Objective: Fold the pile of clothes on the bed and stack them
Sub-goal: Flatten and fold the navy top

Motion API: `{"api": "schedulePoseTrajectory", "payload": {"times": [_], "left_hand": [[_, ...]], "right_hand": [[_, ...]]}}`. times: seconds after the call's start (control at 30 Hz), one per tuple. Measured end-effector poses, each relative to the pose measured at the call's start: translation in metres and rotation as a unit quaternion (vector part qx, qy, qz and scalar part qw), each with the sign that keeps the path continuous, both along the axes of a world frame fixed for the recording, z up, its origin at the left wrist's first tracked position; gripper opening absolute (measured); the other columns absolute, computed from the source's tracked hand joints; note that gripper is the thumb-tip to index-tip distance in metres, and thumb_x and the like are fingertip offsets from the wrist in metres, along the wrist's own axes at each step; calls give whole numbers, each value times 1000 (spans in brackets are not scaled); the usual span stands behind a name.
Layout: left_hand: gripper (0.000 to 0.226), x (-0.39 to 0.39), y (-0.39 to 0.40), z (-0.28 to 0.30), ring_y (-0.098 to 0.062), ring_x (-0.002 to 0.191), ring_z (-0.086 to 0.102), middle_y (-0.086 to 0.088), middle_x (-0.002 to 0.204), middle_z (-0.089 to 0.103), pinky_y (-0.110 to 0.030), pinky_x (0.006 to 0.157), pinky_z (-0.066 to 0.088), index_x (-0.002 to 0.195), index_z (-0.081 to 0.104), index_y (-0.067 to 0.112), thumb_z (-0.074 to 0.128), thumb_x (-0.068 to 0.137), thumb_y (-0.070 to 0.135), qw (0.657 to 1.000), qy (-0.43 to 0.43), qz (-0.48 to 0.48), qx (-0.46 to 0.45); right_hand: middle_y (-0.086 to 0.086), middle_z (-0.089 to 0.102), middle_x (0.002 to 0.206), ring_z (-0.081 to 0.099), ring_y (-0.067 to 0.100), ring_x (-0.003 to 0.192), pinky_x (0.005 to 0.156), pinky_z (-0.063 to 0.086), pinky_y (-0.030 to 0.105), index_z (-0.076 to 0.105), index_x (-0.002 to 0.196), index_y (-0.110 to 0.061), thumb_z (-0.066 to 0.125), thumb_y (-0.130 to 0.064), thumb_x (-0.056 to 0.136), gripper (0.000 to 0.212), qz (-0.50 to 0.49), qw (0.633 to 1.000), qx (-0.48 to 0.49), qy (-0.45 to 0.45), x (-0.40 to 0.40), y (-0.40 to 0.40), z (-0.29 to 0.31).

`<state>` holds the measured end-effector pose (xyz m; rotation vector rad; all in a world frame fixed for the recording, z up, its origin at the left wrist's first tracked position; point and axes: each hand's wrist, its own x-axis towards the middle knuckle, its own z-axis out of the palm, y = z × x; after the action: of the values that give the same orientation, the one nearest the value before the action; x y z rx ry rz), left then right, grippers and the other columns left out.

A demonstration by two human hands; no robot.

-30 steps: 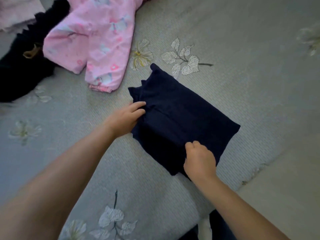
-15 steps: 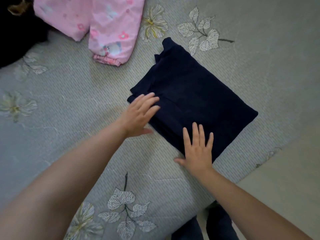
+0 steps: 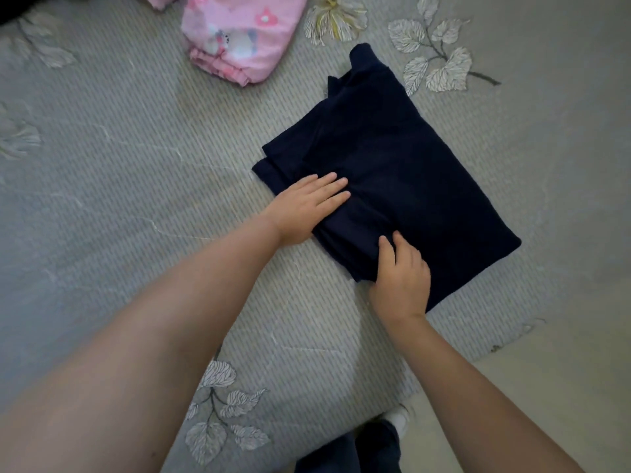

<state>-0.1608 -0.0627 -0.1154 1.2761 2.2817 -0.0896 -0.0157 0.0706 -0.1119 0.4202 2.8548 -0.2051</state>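
Note:
A dark navy garment (image 3: 403,165), folded into a rough rectangle, lies on the grey flowered bedcover (image 3: 119,165). My left hand (image 3: 304,208) rests flat on its near left edge, fingers together and stretched out. My right hand (image 3: 401,278) sits at the near corner with its fingers curled into the fabric, bunching the cloth there. A pink printed garment (image 3: 239,35) lies unfolded at the top of the view, apart from the navy one.
The bed's edge runs diagonally at the lower right, with pale floor (image 3: 563,370) beyond it. My dark trouser legs and a white shoe (image 3: 397,419) show below the edge. A sliver of black cloth shows at the top left corner.
My right hand went from flat with spread fingers to curled, gripping the near edge of the navy garment. My left hand slid further onto the fabric. The view shifted down and right.

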Motion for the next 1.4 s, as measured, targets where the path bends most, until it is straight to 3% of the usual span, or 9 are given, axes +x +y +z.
{"api": "schedulePoseTrajectory", "payload": {"times": [0.07,0.17,0.23,0.33,0.5,0.87,1.03,1.27,1.4], "left_hand": [[65,-1,3,0,-16,144,-7,-3,156,-6,-26,113,-8,148,-2,15,33,95,1,1000,7,15,11],[66,-5,5,4,-14,144,-2,-2,156,-2,-23,113,-4,148,0,15,34,94,-3,999,3,33,7],[65,-5,7,14,-13,143,4,-1,156,3,-21,113,4,148,3,16,34,94,-4,998,-15,60,3],[65,-1,10,43,-14,141,17,-1,156,7,-22,110,19,148,5,16,35,94,-3,997,-20,80,-5],[67,-4,3,120,-15,141,20,-1,156,3,-24,107,25,148,1,13,35,93,-4,995,41,95,2],[61,32,-18,330,-21,140,22,-8,155,11,-34,110,27,148,10,10,34,93,-1,962,171,215,6],[59,63,59,404,-22,142,17,-10,155,10,-33,114,19,148,8,9,32,94,0,948,239,205,43],[57,107,253,499,-22,143,11,-14,155,8,-26,113,7,147,7,4,31,95,2,926,357,71,102],[58,134,368,539,-22,143,11,-14,155,7,-26,113,8,146,4,2,31,95,0,910,395,-14,123]], "right_hand": [[28,66,94,66,40,73,52,53,39,64,93,7,85,8,32,64,-6,1000,-27,-15,-8,2,12],[18,58,113,60,31,90,63,45,32,52,115,2,65,3,75,42,-8,995,-56,-83,-20,11,37],[9,55,114,55,22,86,63,36,26,42,124,-5,49,-4,89,36,28,994,-26,-104,-22,25,50],[9,57,112,58,23,88,64,38,26,41,127,-6,44,-3,91,36,53,995,-18,-80,-30,39,78],[8,51,127,57,27,103,79,43,31,29,138,-8,41,-5,93,46,126,989,21,-67,-53,51,149],[11,57,116,58,31,98,68,40,34,40,123,-5,38,1,88,35,223,971,21,83,-66,49,313],[14,56,118,58,34,96,69,42,35,39,124,-4,38,0,89,35,205,968,37,143,-33,125,388],[10,25,151,28,22,137,105,26,30,15,145,-4,31,-1,95,53,116,963,104,220,53,301,483],[13,26,150,31,24,135,104,27,31,14,145,-2,29,1,95,53,44,958,149,240,106,397,519]]}}
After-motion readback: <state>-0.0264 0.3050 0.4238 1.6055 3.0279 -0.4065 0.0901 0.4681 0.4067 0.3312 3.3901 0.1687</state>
